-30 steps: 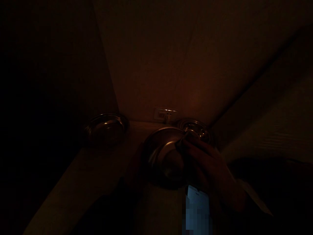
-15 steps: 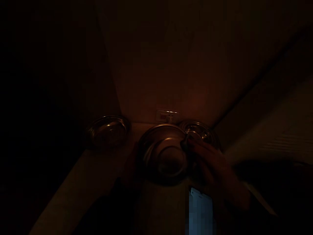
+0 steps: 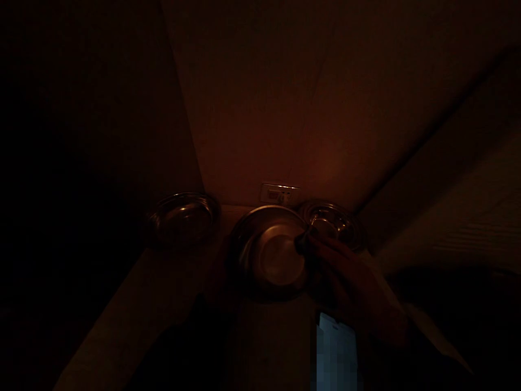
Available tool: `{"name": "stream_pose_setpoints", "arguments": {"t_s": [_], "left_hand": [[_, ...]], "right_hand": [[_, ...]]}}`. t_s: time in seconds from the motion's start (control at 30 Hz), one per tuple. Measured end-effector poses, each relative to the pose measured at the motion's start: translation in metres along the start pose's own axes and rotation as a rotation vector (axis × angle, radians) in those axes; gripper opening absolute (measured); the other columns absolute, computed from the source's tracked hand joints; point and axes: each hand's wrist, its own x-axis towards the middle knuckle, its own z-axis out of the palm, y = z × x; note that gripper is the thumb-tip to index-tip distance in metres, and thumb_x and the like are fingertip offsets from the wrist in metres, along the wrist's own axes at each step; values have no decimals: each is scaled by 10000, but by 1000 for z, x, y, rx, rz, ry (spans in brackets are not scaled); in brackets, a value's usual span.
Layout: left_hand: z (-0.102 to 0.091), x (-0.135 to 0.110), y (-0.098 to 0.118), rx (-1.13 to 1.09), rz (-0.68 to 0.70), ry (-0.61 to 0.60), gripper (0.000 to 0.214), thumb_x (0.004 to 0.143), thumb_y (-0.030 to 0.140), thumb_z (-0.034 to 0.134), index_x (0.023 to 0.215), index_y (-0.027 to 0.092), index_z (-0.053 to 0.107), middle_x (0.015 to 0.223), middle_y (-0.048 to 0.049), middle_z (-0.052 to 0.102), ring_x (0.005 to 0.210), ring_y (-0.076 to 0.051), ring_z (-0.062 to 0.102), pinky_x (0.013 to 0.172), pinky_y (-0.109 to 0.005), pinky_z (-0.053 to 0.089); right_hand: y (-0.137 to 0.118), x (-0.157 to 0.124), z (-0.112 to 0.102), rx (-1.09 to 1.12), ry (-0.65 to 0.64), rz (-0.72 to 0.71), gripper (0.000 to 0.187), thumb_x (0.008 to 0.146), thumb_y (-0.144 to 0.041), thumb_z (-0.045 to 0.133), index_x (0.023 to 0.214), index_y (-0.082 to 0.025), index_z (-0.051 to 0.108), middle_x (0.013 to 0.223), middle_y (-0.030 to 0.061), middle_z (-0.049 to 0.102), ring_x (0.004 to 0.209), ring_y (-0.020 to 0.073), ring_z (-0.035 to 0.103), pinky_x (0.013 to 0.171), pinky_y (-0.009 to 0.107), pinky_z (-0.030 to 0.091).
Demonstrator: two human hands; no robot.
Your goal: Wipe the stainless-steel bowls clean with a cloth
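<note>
The light is very dim. A shiny metal bowl (image 3: 280, 260) is tilted in front of me, its round base facing my way. My left hand (image 3: 216, 271), almost lost in shadow, is closed on the bowl's left edge; its fingers are barely visible. On the bowl's right side, my right hand (image 3: 345, 271) presses a small dark cloth (image 3: 300, 243) against the metal with its fingers closed together. The cloth's full shape is hidden in the dark. Below my right hand lies a phone (image 3: 337, 347) with a lit, bluish screen.
A metal dish (image 3: 183, 217) stands at the left rear of the pale tabletop (image 3: 122, 309). More round metal dishware (image 3: 331, 220) is at the right rear, partly behind my right hand. A socket plate (image 3: 280, 193) is on the wall (image 3: 260, 108) behind.
My right hand and the cloth have shifted slightly left across the bowl. The bowl has tilted a little, so its base shows more fully. The other dishes stay put.
</note>
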Motion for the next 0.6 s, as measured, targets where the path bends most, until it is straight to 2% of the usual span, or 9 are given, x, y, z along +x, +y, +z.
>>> {"name": "stream_pose_setpoints", "arguments": {"t_s": [0.2, 0.43, 0.53, 0.6], "left_hand": [[5, -4, -5, 15, -16, -15, 332, 849, 417, 529, 1051, 207, 687, 1005, -51, 731, 1152, -264, 578, 993, -379, 464], [5, -6, 6, -4, 100, 28, 269, 878, 322, 496, 1049, 236, 686, 990, -6, 735, 1133, -234, 595, 988, -370, 484], [4, -7, 4, 57, 145, 60, 263, 866, 288, 536, 1093, 252, 664, 1049, 2, 721, 1203, -224, 545, 1029, -362, 450], [3, -8, 2, 105, 147, 52, 307, 881, 344, 511, 1145, 248, 637, 1131, -11, 692, 1258, -231, 492, 1060, -388, 417]], "right_hand": [[-4, 22, -5, -4, 39, 18, 336, 922, -126, 439, 1238, -202, 527, 1243, 101, 610, 1188, 184, 543, 980, 340, 491], [-10, -6, 6, -27, -4, -81, 438, 898, -88, 462, 1323, -194, 447, 1271, 118, 585, 1245, 195, 486, 948, 349, 517], [-8, -2, 1, -50, -1, -119, 441, 897, -86, 459, 1323, -200, 443, 1246, 119, 603, 1236, 204, 497, 931, 366, 529], [-7, 4, -3, -68, 22, -93, 422, 901, -81, 447, 1305, -203, 456, 1235, 121, 611, 1228, 206, 506, 934, 374, 526]]}}
